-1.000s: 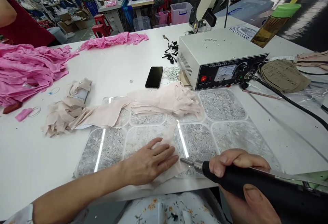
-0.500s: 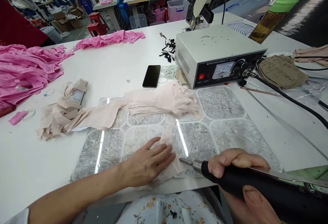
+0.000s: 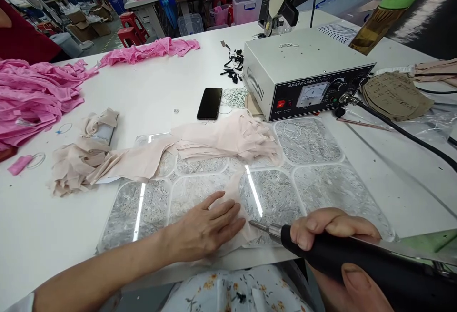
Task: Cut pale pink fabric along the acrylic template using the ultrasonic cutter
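Nearest: floral clothing (image 3: pixel 228 288) at the counter (image 3: pixel 43 226) edge. Right hand (image 3: pixel 337 224): grip clamped round black handheld tool (image 3: pixel 389 269), fingers on top, thumb along the near side; tool slants leftward, metal tip (image 3: pixel 258 226) at right edge of thin beige cloth piece (image 3: pixel 235 186), just beside left fingers. Tip contact with cloth: can't tell. Left hand (image 3: pixel 210 229): grip loose, fingers a bit apart, resting palm-down on that cloth, pinching nothing visible. Cloth lies on grey stone-pattern mat (image 3: pixel 324 188).

Farther up the mat: layered beige fabric pile (image 3: pixel 224 136), with crumpled beige bundle (image 3: pixel 76 164) to its left. Pink fabric heap (image 3: pixel 32 93) far left. Beyond the pile: black phone (image 3: pixel 209 103), coiled pale cord (image 3: pixel 234 98) beside it, then grey control box (image 3: pixel 307 60) with red switch, dial meter and plugged-in black cable (image 3: pixel 407 131). Black scraps (image 3: pixel 233 67) left of box. Green-lidded bottle (image 3: pixel 374 26) behind, right. Past the counter: red stools (image 3: pixel 132 29), clear bin (image 3: pixel 247 7), person in dark red (image 3: pixel 21 36) at left.
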{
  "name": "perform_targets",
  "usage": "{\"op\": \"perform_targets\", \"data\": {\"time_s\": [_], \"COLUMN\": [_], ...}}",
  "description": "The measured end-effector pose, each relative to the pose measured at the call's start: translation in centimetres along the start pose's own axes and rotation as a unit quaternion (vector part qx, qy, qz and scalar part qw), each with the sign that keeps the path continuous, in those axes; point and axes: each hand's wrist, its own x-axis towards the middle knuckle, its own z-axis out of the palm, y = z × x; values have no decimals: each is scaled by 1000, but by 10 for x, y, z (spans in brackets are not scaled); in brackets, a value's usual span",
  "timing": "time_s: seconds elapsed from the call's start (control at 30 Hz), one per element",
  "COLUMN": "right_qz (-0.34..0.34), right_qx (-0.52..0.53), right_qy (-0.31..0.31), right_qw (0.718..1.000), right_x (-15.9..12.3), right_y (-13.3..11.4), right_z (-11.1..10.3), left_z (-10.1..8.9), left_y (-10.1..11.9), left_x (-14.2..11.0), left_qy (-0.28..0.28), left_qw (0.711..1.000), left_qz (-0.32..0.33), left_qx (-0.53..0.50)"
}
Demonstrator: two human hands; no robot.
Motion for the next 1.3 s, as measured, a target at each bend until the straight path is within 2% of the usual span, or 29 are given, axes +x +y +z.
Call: {"op": "perform_targets", "data": {"time_s": [0.43,0.97,1.3], "right_qz": [14,-11,-62], "right_qx": [-16,6,-10], "right_qy": [-5,4,-64], "right_qw": [1000,1000,996], "right_x": [1,-3,10], "right_y": [-3,2,7], "right_z": [-4,-4,-3], "left_z": [1,1,2], "left_y": [5,7,8], "left_x": [0,-2,-1], "left_qy": [-34,-21,-25], "left_qw": [999,999,999], "left_qz": [-21,-25,-29], "left_qx": [6,7,14]}}
